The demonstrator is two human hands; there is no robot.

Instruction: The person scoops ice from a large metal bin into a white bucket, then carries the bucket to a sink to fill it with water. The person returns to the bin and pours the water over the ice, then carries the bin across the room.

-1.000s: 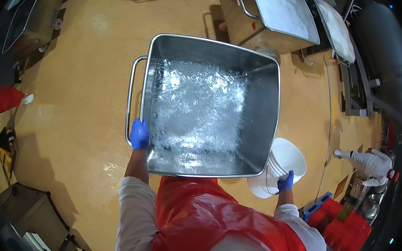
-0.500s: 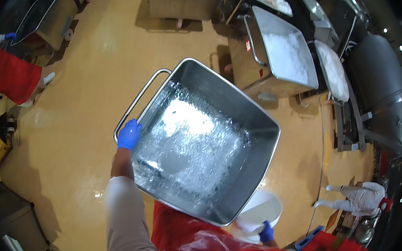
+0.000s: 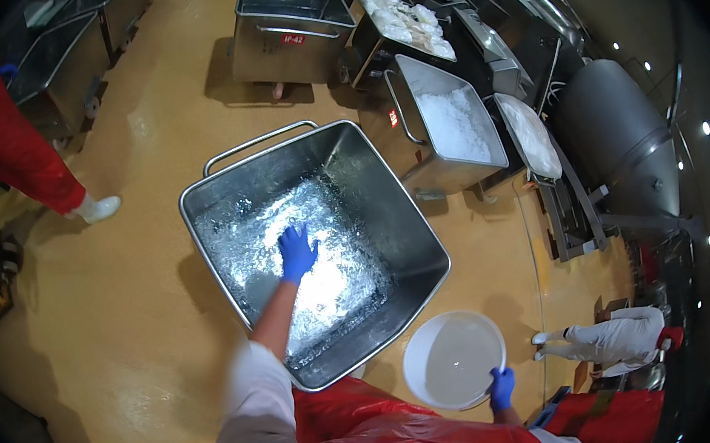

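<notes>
A deep square stainless steel tub (image 3: pixel 408 280) with a rounded rim stands in front of me, its tubular handle on the far left side. Its inside glistens wet and reflects bright light. My left hand (image 3: pixel 296 253), in a blue glove, reaches over the near left rim into the tub with its fingers spread and nothing in them. Whether it touches the wet surface I cannot tell. At the lower right, my blue-gloved right hand (image 3: pixel 501 388) grips the rim of a round white bucket (image 3: pixel 418 361), whose pale inside faces up.
A steel cart of ice (image 3: pixel 459 126) stands at the far right, with another steel cart (image 3: pixel 287 53) behind. A large grey drum (image 3: pixel 616 136) is at the right. One person in a red apron (image 3: pixel 23 151) is at the left; another in white (image 3: pixel 610 342) is at the right.
My left hand has let go of the tub's handle side and moved into the tub. The bucket in my right hand has come out from behind the tub, to the right. The view has turned.
</notes>
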